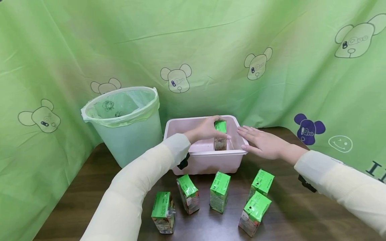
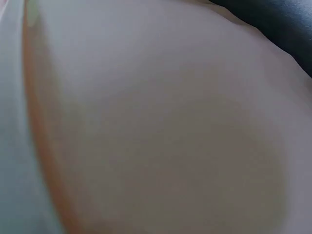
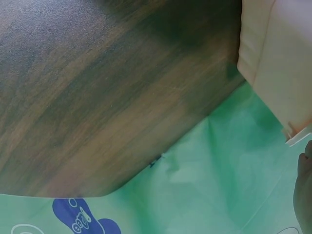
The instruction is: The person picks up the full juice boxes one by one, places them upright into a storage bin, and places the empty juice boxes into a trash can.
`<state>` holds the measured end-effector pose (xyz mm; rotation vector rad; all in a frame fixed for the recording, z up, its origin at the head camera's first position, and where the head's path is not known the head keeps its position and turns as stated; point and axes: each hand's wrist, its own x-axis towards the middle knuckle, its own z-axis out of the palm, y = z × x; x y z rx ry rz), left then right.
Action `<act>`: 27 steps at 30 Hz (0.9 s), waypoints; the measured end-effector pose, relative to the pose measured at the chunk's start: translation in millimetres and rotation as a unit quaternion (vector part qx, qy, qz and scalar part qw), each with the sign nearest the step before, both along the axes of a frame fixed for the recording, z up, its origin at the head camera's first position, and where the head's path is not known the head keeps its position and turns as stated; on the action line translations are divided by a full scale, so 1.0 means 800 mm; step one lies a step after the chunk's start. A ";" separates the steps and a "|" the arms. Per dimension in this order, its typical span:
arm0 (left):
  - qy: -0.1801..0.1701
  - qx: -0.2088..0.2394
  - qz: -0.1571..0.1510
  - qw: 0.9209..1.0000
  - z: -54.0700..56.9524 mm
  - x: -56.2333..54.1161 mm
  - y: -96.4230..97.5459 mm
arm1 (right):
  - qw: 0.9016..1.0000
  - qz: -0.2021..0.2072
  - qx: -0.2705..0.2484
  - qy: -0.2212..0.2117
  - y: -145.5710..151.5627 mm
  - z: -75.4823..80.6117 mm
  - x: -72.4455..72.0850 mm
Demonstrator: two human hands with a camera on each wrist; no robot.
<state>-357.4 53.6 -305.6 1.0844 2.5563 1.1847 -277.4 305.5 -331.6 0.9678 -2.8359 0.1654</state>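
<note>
My left hand (image 1: 207,128) reaches into a pink plastic tub (image 1: 208,163) and grips an upright juice carton (image 1: 220,143) with a green top, thumb on the near side and fingers behind. The carton is at the right part of the tub; its underside is hidden by the front rim. With fairly straight fingers, my right hand (image 1: 265,143) rests on the tub's right rim. In the left wrist view a blurred pale surface (image 2: 170,122) fills most of the picture, and no fingers show. The right wrist view catches the tub's corner (image 3: 282,58) and a sliver of hand at the right edge.
Several like cartons stand on the dark wooden table (image 1: 90,194) before the tub, among them a left carton (image 1: 163,211), a middle carton (image 1: 219,192) and a front right carton (image 1: 255,212). A lined green bin (image 1: 129,140) stands left. Green printed cloth (image 1: 211,40) hangs behind.
</note>
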 end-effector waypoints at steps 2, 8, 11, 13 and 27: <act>0.010 -0.008 -0.010 1.000 -0.002 -0.002 0.001 | 1.000 0.001 -0.001 0.001 0.000 0.000 0.000; 0.021 -0.035 -0.017 0.999 -0.009 -0.006 0.003 | 1.000 0.003 -0.005 0.000 0.000 -0.001 0.000; 0.016 -0.044 -0.013 0.999 -0.010 -0.006 0.004 | 1.000 0.003 -0.006 0.002 0.001 -0.002 -0.001; 0.016 -0.051 -0.010 0.999 -0.012 -0.006 0.004 | 1.000 0.002 -0.007 0.004 0.001 -0.003 -0.001; 0.022 -0.104 0.015 0.994 -0.025 -0.007 0.012 | 1.000 0.002 -0.005 0.004 0.001 -0.001 -0.001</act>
